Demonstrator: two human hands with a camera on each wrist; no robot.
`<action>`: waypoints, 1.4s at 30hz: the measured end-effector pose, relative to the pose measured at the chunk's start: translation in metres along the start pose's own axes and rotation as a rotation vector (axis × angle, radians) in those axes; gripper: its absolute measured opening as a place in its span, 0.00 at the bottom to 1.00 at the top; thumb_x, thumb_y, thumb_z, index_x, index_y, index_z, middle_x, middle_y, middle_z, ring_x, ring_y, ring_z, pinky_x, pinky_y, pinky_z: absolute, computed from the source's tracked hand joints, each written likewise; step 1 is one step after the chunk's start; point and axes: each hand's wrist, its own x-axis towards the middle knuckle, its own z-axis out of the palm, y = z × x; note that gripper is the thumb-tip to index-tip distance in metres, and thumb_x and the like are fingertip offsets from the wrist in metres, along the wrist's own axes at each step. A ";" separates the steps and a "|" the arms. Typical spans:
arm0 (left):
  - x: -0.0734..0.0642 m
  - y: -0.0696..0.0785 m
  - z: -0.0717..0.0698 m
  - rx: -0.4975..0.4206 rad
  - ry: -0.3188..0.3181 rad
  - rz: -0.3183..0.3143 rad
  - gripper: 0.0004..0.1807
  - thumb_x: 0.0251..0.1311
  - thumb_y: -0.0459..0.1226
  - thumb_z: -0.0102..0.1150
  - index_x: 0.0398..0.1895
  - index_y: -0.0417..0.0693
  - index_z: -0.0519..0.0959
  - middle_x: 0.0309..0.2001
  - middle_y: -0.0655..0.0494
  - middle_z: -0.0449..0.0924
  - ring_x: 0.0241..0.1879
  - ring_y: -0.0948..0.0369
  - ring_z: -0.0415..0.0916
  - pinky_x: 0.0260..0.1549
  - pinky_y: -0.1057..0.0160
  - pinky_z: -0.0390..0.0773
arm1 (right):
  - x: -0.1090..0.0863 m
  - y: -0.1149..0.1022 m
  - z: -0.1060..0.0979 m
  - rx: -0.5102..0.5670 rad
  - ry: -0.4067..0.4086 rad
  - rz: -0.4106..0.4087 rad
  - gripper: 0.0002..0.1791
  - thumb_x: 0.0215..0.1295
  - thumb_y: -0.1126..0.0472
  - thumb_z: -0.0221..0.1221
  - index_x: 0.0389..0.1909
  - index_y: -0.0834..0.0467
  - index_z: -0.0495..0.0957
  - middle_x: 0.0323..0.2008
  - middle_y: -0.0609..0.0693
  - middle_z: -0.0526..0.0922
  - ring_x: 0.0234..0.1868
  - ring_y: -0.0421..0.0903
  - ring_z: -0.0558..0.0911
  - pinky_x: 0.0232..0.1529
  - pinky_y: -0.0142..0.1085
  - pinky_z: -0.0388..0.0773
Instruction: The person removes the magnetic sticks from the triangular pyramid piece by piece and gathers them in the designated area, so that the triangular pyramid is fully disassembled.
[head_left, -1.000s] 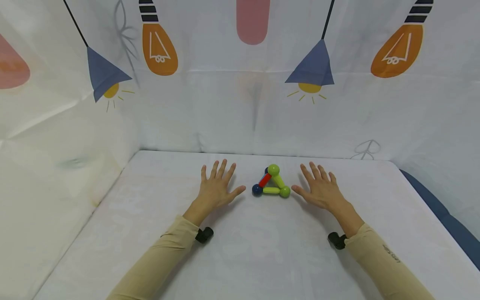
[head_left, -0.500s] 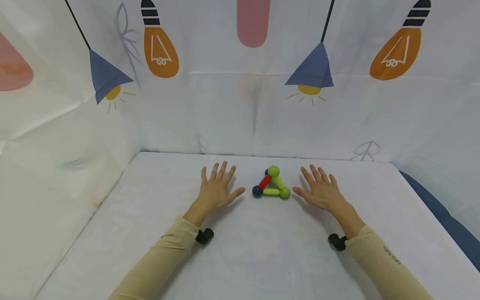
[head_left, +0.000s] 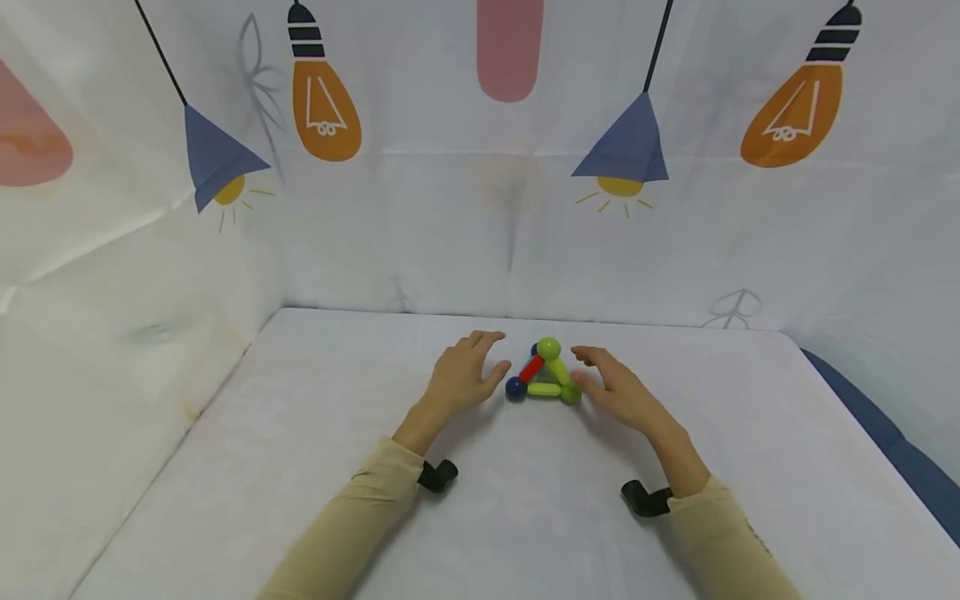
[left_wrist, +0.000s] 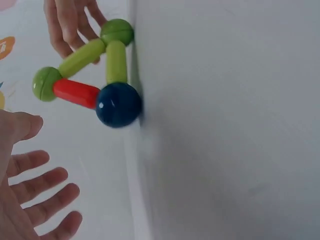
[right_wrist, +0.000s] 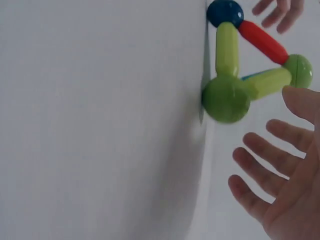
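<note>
A small frame of balls and rods, like a magnetic building toy, stands on the white table point(head_left: 480, 500). At its front left is a dark blue ball point(head_left: 516, 388); a green ball point(head_left: 549, 348) tops it, and another green ball point(right_wrist: 226, 99) sits at the front right. A red rod point(left_wrist: 76, 93) and yellow-green rods point(right_wrist: 227, 50) join them. My left hand point(head_left: 459, 377) is just left of the frame, fingers loosely bent, holding nothing. On the other side my right hand point(head_left: 624, 395) curves toward it, its thumb overlapping the front right ball in the head view.
Behind the table hangs a white cloth point(head_left: 442, 233) printed with lamps and bulbs. A similar sheet closes off the left side. Something dark blue point(head_left: 862, 412) lies past the right edge. Each wrist carries a small black camera point(head_left: 438, 476).
Both hands have moved inward toward the toy frame, and their spread fingers have bent. The frame keeps its place on the table, while the head view has tilted slightly up.
</note>
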 end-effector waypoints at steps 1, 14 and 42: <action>0.002 0.003 0.001 -0.022 -0.017 0.007 0.25 0.64 0.49 0.53 0.62 0.51 0.70 0.59 0.53 0.73 0.53 0.53 0.76 0.46 0.51 0.77 | 0.001 -0.002 0.002 0.013 0.006 -0.017 0.30 0.70 0.44 0.49 0.68 0.54 0.60 0.63 0.56 0.69 0.64 0.57 0.68 0.61 0.57 0.66; 0.026 0.027 0.026 -0.288 -0.158 0.133 0.30 0.68 0.45 0.50 0.71 0.61 0.57 0.66 0.57 0.65 0.53 0.60 0.75 0.47 0.56 0.78 | 0.014 -0.015 0.018 0.091 0.072 -0.183 0.15 0.69 0.58 0.53 0.53 0.59 0.72 0.45 0.55 0.82 0.48 0.52 0.80 0.50 0.51 0.75; 0.032 0.031 0.038 -0.360 -0.039 0.146 0.24 0.63 0.38 0.56 0.63 0.50 0.66 0.50 0.50 0.77 0.46 0.60 0.74 0.48 0.60 0.75 | 0.019 -0.014 0.021 0.026 0.101 -0.201 0.14 0.70 0.60 0.52 0.52 0.62 0.73 0.41 0.56 0.83 0.41 0.49 0.81 0.40 0.42 0.78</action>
